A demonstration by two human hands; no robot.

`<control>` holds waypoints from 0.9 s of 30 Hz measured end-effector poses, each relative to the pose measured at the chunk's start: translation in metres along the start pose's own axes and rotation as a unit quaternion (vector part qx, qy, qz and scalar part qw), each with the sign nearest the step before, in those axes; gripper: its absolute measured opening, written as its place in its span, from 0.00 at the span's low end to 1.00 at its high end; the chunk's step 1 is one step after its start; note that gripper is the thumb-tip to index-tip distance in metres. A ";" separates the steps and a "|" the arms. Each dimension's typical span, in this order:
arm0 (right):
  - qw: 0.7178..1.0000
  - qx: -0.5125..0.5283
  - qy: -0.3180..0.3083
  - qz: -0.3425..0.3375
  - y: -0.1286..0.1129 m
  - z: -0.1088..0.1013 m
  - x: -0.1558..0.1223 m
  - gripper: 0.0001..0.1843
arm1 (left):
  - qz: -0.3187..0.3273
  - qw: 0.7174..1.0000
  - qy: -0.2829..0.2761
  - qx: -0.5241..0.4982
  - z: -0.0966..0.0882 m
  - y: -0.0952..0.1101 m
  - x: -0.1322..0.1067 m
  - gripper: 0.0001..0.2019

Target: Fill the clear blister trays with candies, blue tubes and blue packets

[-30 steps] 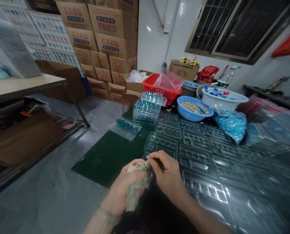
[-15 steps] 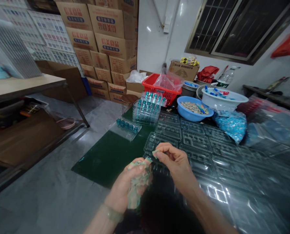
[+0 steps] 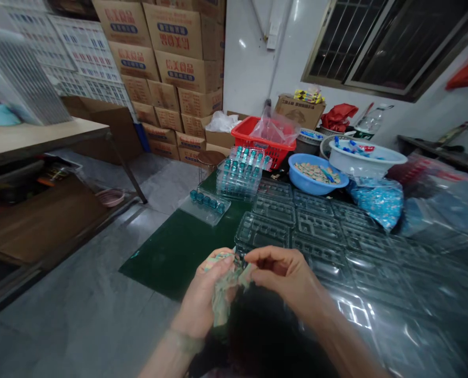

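Observation:
My left hand [image 3: 199, 296] is closed around a crumpled bunch of pale green strips [image 3: 221, 304], with ends hanging below the palm. Thumb and fingers of my right hand [image 3: 287, 270] pinch a small pale green piece [image 3: 247, 275] at the right side of that bunch. Whether the piece is still joined to the bunch I cannot tell; it is blurred. Beyond the hands, clear plastic trays [image 3: 262, 231] with moulded compartments lie in rows on the dark green table [image 3: 166, 252].
Left of the rows lies a clear tray with teal cubes [image 3: 207, 201], near a stack of similar trays [image 3: 239, 181]. Behind stand a blue basin [image 3: 318, 185] of small pale pieces, a red basket [image 3: 243, 137], a white basin [image 3: 365, 163] and a blue-patterned bag [image 3: 381, 202].
My right hand has moved slightly down, and the piece in its fingertips is now lower beside the bunch. The left hand keeps its hold. The view has shifted slightly.

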State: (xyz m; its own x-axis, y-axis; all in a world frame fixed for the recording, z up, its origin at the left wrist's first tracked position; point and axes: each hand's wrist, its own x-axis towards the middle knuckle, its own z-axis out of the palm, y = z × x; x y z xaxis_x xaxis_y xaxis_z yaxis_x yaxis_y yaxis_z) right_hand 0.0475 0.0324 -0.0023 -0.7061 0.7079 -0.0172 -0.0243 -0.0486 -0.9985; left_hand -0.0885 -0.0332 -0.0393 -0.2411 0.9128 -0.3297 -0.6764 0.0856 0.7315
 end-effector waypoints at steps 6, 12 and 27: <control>0.975 -0.187 0.083 -0.088 0.012 0.028 -0.007 0.07 | 0.100 0.993 0.049 0.032 0.007 -0.005 0.003 0.09; 0.947 -0.228 0.150 -0.169 0.025 0.037 -0.007 0.07 | 0.119 0.989 0.077 0.053 0.006 -0.007 0.002 0.11; 0.913 -0.357 0.161 -0.110 0.026 0.032 -0.009 0.12 | 0.145 0.981 0.059 0.116 0.002 -0.015 0.003 0.10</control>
State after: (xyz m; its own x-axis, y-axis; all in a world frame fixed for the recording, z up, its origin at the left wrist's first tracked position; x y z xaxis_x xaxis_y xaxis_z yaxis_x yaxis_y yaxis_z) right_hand 0.0304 0.0020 -0.0266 -0.4916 0.8213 0.2895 0.4080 0.5109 -0.7566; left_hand -0.0779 -0.0311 -0.0500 -0.4886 0.8606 -0.1439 -0.3933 -0.0700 0.9167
